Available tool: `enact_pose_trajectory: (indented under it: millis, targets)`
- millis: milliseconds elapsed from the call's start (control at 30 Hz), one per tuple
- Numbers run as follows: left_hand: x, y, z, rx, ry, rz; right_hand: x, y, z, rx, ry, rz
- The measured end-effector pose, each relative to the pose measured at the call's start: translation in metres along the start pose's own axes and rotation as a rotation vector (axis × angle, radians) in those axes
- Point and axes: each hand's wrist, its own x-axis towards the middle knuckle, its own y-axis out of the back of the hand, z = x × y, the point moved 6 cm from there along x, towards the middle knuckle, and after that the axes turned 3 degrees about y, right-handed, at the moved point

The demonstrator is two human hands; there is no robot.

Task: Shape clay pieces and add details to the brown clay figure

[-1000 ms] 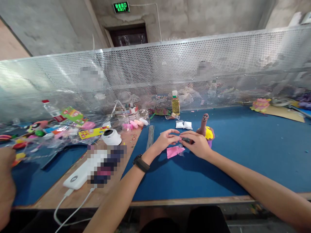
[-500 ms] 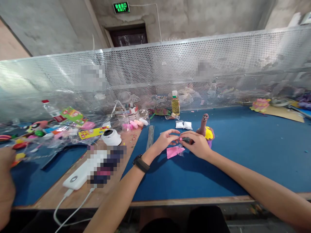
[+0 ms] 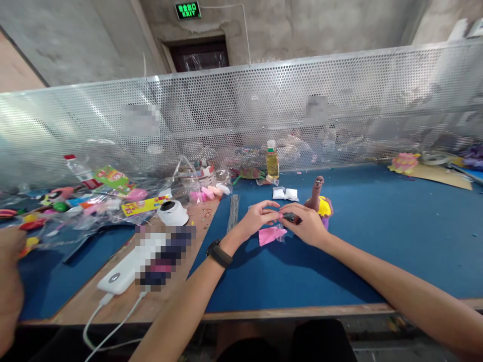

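Observation:
My left hand (image 3: 259, 217) and my right hand (image 3: 306, 224) meet fingertip to fingertip over the blue mat (image 3: 377, 236). Between them is a small pink piece of clay (image 3: 280, 215), pinched in the right thumb and fingers and pressed by the left thumb. A dark object (image 3: 289, 216) shows under the right fingers; its kind is unclear. Below the fingertips lies a pink clay sheet (image 3: 270, 235) partly on clear film. Just behind my right hand stands a clay figure (image 3: 318, 187) with a long brown neck, a yellow body and a purple base, partly hidden.
Left of my hands lie a bundle of thin wires (image 3: 234, 213), a white power bank (image 3: 130, 266) with cables and a white round device (image 3: 173, 213). White packets (image 3: 285, 194) and an oil bottle (image 3: 272, 161) stand behind. Another person's hand (image 3: 9, 256) is at far left.
My left thumb has closed in slightly on the pink piece, which now shows less between the fingertips. Everything else on the table stays put.

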Motion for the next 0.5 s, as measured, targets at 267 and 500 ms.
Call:
enact_pose_trajectory:
  millis: [267, 500]
  targets:
    - [0.0014, 0.001, -0.0021, 0.012, -0.014, -0.004, 0.0001, 0.0002, -0.0013, 0.007, 0.002, 0.001]
    - [-0.0001, -0.0017, -0.0014, -0.003, -0.002, -0.033, -0.0005, 0.0008, 0.0007, -0.019, -0.031, -0.003]
